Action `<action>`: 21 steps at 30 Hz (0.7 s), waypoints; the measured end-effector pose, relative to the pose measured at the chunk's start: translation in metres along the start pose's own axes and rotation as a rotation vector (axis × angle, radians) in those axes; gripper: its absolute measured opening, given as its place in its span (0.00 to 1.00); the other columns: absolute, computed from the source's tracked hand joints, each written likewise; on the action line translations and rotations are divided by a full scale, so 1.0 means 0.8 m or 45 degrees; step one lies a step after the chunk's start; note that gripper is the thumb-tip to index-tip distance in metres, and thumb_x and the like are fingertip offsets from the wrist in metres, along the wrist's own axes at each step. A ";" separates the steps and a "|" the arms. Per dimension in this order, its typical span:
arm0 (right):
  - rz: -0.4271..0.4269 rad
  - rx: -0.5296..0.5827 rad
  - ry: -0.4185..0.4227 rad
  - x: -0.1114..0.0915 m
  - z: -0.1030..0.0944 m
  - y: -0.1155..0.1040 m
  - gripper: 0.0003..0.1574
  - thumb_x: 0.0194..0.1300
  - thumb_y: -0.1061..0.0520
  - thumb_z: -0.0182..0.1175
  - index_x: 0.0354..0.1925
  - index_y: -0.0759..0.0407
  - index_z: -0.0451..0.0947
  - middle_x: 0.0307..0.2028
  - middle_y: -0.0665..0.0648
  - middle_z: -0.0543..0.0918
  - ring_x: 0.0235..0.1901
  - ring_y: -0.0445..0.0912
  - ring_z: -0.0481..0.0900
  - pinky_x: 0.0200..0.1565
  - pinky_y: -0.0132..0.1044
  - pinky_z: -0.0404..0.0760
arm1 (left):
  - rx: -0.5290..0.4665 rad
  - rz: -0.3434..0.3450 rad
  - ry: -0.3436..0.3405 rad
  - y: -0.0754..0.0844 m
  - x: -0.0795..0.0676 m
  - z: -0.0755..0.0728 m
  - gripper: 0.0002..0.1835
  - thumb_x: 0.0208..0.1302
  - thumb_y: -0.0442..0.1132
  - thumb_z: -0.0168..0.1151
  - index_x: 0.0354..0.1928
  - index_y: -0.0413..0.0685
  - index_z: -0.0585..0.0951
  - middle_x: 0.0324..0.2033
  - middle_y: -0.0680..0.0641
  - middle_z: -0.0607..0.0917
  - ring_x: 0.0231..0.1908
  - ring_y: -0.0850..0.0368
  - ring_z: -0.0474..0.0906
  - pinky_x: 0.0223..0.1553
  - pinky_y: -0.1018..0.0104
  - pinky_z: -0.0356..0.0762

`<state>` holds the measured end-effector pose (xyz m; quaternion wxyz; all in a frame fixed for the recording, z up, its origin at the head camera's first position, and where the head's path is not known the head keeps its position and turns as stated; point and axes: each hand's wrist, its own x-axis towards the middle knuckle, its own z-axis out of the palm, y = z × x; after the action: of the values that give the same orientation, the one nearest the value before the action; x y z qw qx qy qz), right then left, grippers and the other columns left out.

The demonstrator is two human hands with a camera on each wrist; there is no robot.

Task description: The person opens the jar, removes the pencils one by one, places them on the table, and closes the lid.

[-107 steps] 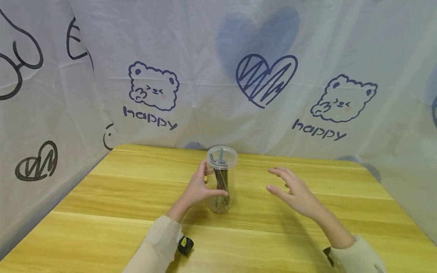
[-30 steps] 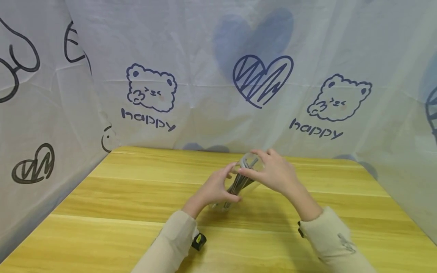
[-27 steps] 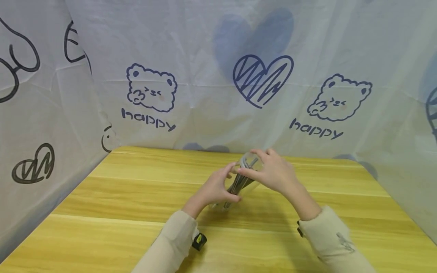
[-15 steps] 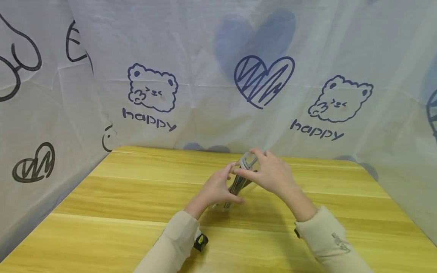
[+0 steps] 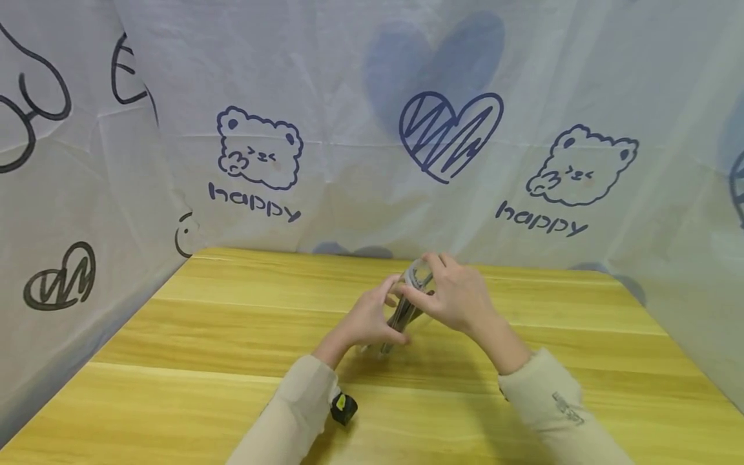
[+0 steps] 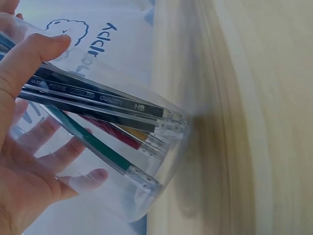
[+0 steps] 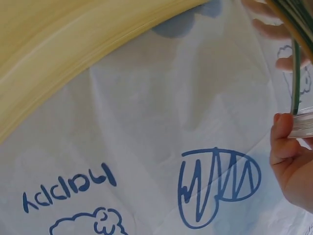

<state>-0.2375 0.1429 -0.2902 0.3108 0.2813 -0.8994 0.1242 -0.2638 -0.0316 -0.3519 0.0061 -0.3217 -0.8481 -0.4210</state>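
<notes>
A clear plastic jar (image 6: 129, 208) holds several pencils (image 6: 110, 100), dark, green, red and yellow ones among them, one marked HB. In the head view it leans to the right over the table, its base close to the wood. My left hand (image 5: 367, 316) grips the jar's body, thumb on the near side and fingers spread round the far side. Up at the top, my right hand (image 5: 463, 296) holds the clear lid (image 7: 304, 126) between thumb and fingers. The lid sits at the jar's mouth. Part of it is hidden by the right hand.
The wood-grain table (image 5: 192, 336) spreads out around both arms. White cloth (image 5: 349, 194) with printed bears and hearts hangs behind it and along the sides. A small black device (image 5: 344, 409) is at the left sleeve's cuff.
Earlier the jar stood upright in my left hand while my right hand was apart from it. Now it is tilted right, with my right hand on the lid. Lately the right hand has turned slightly.
</notes>
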 end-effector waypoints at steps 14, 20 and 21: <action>-0.162 0.014 0.108 0.001 0.007 0.009 0.50 0.57 0.24 0.33 0.42 0.67 0.73 0.26 0.60 0.75 0.13 0.42 0.61 0.13 0.30 0.60 | -0.065 0.005 -0.048 -0.005 0.004 -0.002 0.53 0.36 0.33 0.73 0.66 0.53 0.53 0.55 0.45 0.70 0.46 0.47 0.71 0.39 0.58 0.73; -0.179 0.073 0.108 -0.001 0.008 0.015 0.50 0.56 0.24 0.35 0.43 0.66 0.72 0.27 0.60 0.75 0.14 0.42 0.63 0.15 0.31 0.62 | -0.054 0.018 -0.068 -0.003 0.004 -0.004 0.53 0.37 0.32 0.72 0.66 0.50 0.52 0.56 0.44 0.69 0.46 0.48 0.71 0.39 0.59 0.73; -0.185 0.076 0.106 -0.001 0.008 0.015 0.50 0.56 0.23 0.35 0.43 0.66 0.72 0.28 0.60 0.75 0.14 0.42 0.63 0.15 0.31 0.63 | -0.052 0.017 -0.070 -0.003 0.004 -0.004 0.53 0.37 0.32 0.72 0.66 0.50 0.52 0.56 0.44 0.69 0.46 0.48 0.71 0.39 0.59 0.72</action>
<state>-0.2475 0.1504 -0.2959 0.3477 0.3496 -0.8587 0.1399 -0.2684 -0.0332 -0.3505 -0.0208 -0.3388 -0.8370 -0.4292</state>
